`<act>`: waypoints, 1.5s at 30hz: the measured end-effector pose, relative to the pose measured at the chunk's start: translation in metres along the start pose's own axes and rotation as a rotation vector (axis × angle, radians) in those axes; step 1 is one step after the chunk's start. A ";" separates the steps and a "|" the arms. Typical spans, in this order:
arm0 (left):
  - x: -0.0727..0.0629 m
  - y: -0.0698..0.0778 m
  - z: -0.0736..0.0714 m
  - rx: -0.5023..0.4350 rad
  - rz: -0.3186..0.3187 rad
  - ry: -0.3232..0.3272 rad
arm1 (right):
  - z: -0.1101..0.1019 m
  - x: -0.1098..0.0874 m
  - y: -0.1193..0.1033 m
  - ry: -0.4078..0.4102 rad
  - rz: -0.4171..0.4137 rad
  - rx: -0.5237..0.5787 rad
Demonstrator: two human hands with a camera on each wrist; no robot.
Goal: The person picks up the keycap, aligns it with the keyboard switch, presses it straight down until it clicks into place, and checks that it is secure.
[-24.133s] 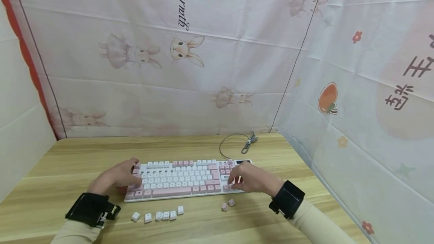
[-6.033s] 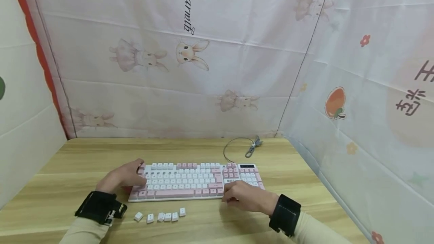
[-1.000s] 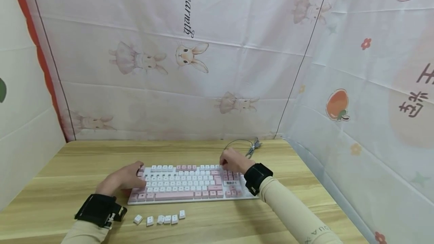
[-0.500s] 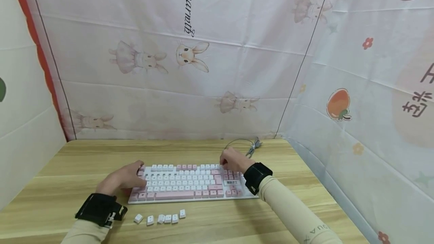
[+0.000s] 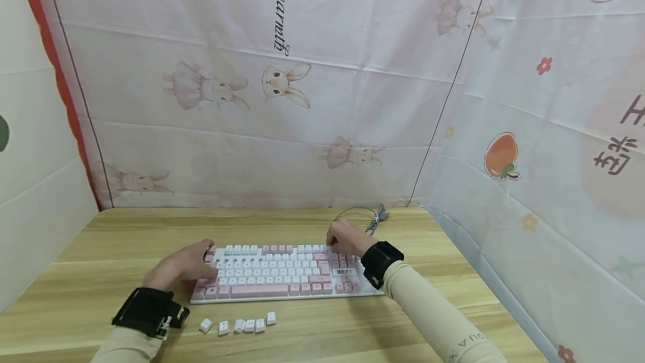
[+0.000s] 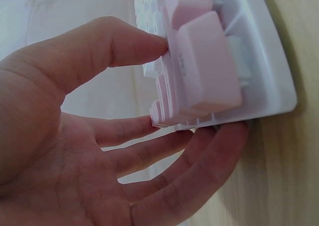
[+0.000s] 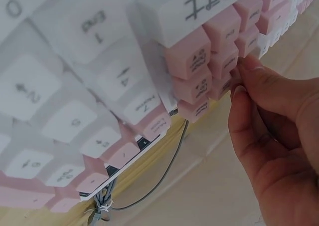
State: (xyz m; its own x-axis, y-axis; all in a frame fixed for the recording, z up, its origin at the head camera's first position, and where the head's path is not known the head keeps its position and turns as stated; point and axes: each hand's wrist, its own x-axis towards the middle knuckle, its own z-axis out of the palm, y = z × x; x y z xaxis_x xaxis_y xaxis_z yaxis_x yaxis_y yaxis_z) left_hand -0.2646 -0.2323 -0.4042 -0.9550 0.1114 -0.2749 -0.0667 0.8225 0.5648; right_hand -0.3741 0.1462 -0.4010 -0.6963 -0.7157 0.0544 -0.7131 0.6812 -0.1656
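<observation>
Keyboard (image 5: 259,280) on the desk (image 5: 312,340), long side facing the wearer; clock positions taken from its centre. Left hand (image 5: 183,265) at 9 o'clock, clamped on that end: thumb on the keycap side, fingers along the far edge. Right hand (image 5: 349,237) at 2 o'clock, thumb and index pinched on a pink keycap (image 7: 236,76) at the corner of the navigation block. Right forearm enters from 5 o'clock, crossing the number pad; left from 8. Hands well apart.

Step, judged: seating or adjusting that keycap; cannot tell whether fully down. Next move probably calls for a straight downward press. Six loose white keycaps (image 5: 249,326) lie between 6 and 8 o'clock, unfitted.
</observation>
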 end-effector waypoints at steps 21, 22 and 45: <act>0.000 0.000 0.001 -0.010 -0.023 -0.009 | -0.001 0.005 0.004 -0.001 -0.036 -0.003; 0.001 0.000 0.001 -0.012 -0.025 -0.009 | -0.001 0.005 0.004 0.001 -0.033 -0.002; 0.000 0.001 0.000 -0.003 -0.017 -0.007 | -0.001 0.007 0.002 -0.013 -0.002 -0.008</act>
State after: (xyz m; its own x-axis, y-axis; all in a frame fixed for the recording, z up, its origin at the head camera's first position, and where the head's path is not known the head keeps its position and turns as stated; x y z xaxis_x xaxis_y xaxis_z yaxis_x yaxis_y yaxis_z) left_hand -0.2648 -0.2309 -0.4037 -0.9517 0.1009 -0.2901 -0.0842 0.8226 0.5623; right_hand -0.3808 0.1432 -0.3996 -0.6937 -0.7190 0.0423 -0.7153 0.6807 -0.1581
